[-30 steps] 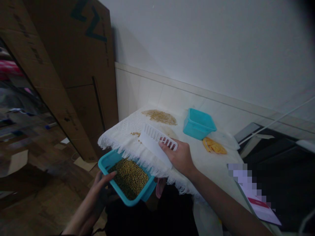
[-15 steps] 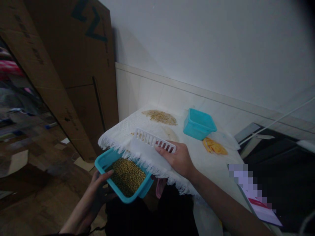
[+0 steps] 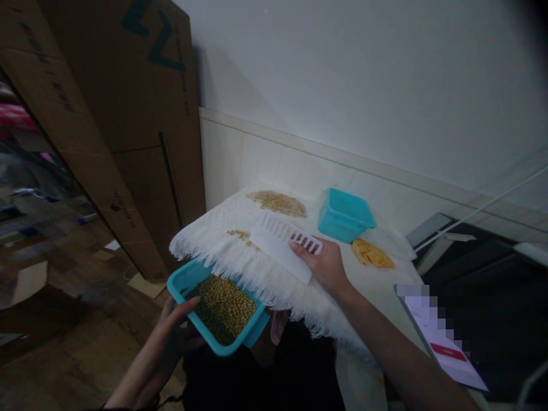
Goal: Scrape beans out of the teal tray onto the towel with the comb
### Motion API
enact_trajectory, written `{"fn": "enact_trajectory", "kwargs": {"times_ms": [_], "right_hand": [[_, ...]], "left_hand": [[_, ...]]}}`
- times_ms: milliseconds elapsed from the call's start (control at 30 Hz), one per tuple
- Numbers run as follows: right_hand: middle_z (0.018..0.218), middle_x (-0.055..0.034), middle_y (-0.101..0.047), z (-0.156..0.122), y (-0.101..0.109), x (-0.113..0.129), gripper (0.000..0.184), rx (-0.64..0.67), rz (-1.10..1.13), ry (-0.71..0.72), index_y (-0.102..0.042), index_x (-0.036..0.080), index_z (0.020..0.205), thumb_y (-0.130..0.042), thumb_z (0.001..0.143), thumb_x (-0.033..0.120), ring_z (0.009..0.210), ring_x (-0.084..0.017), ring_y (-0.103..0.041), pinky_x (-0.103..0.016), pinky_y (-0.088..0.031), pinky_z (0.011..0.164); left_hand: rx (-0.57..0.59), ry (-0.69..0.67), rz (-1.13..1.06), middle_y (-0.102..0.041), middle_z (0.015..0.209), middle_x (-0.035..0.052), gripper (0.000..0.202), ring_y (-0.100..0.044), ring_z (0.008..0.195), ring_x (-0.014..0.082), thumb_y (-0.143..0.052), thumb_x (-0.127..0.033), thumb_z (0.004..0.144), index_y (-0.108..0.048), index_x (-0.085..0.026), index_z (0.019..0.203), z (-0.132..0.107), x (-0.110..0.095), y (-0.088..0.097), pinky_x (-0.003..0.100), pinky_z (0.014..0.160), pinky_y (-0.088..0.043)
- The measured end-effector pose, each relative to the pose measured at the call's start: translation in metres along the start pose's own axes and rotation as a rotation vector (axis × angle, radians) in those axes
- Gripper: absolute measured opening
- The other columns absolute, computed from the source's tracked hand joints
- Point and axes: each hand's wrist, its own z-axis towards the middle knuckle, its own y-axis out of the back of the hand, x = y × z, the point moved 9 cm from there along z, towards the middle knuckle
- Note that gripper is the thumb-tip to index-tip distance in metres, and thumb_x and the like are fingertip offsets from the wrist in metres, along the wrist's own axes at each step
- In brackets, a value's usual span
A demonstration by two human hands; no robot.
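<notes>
My left hand [image 3: 173,328] grips the near left wall of a turquoise plastic basket [image 3: 257,328], thumb over the rim, fingers beneath. Inside lie yellow beans [image 3: 226,299], with darker green ones toward the near side. The basket is held tilted just under the fringed edge of a white tablecloth [image 3: 205,228]. In my right hand [image 3: 327,265] is a white plastic scraper [image 3: 278,251], gripped by its slotted side, its flat blade low over the cloth. Left of the blade lie a few loose yellow beans [image 3: 240,234]. Farther back spreads a larger pile of beans [image 3: 280,202].
A second turquoise basket [image 3: 346,214] stands at the back of the table near the wall. Beside it lies a crumpled yellow cloth [image 3: 372,254]. A tall cardboard box [image 3: 141,125] rises on the left. A sheet with a red band [image 3: 447,351] lies at right.
My right hand has lifted back from the table edge with the scraper, toward the right and the wall, uncovering loose beans. The basket in my left hand has barely moved.
</notes>
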Motion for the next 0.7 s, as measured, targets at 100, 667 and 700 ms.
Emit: {"fn": "enact_trajectory", "kwargs": {"times_ms": [100, 667, 700], "right_hand": [[0.062, -0.0029, -0.069, 0.0, -0.004, -0.001, 0.044, 0.052, -0.011, 0.007, -0.08, 0.017, 0.074, -0.084, 0.086, 0.059, 0.058, -0.017, -0.057, -0.027, -0.043, 0.053], [0.067, -0.0056, -0.076, -0.003, -0.021, 0.011, 0.042, 0.076, 0.065, 0.016, -0.089, 0.017, 0.084, -0.082, 0.083, 0.058, 0.058, -0.019, -0.06, -0.029, -0.045, 0.054], [0.066, -0.0056, -0.075, -0.004, -0.022, 0.012, 0.042, 0.073, 0.074, 0.015, -0.089, 0.017, 0.083, -0.081, 0.083, 0.057, 0.058, -0.019, -0.06, -0.029, -0.044, 0.054]], "left_hand": [[-0.027, -0.006, 0.023, -0.083, 0.119, 0.012, 0.094, -0.087, 0.104, 0.0392, -0.105, -0.026, 0.066, -0.061, -0.034, 0.148, -0.001, 0.0, 0.001, 0.051, 0.084, -0.074], [-0.023, 0.008, 0.028, -0.082, 0.124, 0.0132, 0.094, -0.087, 0.097, 0.0363, -0.105, -0.028, 0.068, -0.059, -0.034, 0.15, 0.001, 0.0, 0.001, 0.052, 0.083, -0.074], [-0.025, 0.008, 0.031, -0.081, 0.125, 0.013, 0.095, -0.087, 0.097, 0.0362, -0.105, -0.027, 0.067, -0.058, -0.034, 0.149, 0.0, 0.0, 0.0, 0.052, 0.083, -0.074]]}}
